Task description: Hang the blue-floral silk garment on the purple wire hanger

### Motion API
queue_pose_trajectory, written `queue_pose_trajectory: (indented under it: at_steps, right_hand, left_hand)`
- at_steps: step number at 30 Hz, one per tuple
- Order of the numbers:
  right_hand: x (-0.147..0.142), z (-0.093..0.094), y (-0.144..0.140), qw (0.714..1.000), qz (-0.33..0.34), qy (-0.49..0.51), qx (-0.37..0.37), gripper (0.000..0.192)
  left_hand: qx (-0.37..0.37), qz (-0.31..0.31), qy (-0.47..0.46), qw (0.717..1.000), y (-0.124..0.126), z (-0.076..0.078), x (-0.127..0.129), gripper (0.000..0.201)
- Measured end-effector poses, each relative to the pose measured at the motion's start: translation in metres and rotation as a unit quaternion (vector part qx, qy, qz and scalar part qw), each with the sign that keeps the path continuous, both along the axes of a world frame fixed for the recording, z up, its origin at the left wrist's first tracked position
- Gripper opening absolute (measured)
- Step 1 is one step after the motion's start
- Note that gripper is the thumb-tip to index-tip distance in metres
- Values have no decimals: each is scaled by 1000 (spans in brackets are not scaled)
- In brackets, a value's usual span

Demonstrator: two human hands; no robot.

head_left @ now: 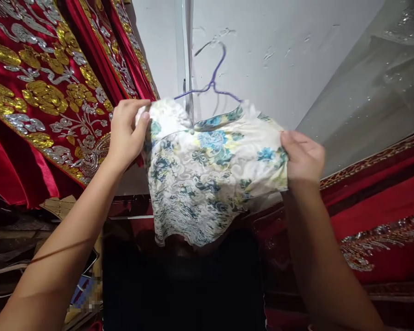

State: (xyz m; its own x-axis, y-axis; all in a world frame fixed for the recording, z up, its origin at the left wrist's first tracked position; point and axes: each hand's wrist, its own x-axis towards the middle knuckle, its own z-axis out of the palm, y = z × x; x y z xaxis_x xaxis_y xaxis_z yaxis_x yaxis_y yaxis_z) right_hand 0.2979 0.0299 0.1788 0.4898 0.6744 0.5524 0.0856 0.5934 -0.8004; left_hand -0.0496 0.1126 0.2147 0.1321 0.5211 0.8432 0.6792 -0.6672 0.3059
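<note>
A short floral blouse [200, 170] in white with blue, green and yellow flowers hangs on a purple wire hanger [212, 85]. The hanger's hook is above it in front of the white wall. My left hand [127, 133] pinches the blouse at its left shoulder, thumb and fingers closed on the cloth. On the other side my right hand [303, 154] grips the right sleeve, its thumb over the fabric. Between the two hands the blouse is spread wide, and its lower part looks wavy and blurred.
Red garments with gold and silver embroidery [48, 92] hang at the left. A sheer sparkly cover [365, 101] and red beaded cloth [382, 197] are at the right. Below the blouse is a black surface [182, 285]. Cluttered items stand at the lower left.
</note>
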Motion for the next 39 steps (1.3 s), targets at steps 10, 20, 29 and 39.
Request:
queue_pose_trajectory:
  at_steps: [10, 20, 29, 39]
  right_hand:
    - [-75, -48, -95, 917, 142, -367, -70, 18]
    - [-77, -31, -14, 885, 137, -446, 4, 53]
    - [-53, 2, 42, 897, -67, -426, -97, 46]
    - [-39, 54, 73, 864, -215, -438, -126, 47]
  left_hand:
    - [-148, -60, 54, 986, -45, -4, 31, 47]
    - [-335, -294, -13, 895, -73, 11, 16, 64]
    - [-441, -337, -57, 830, -38, 21, -23, 46]
    - [-214, -73, 27, 974, -15, 19, -56, 30]
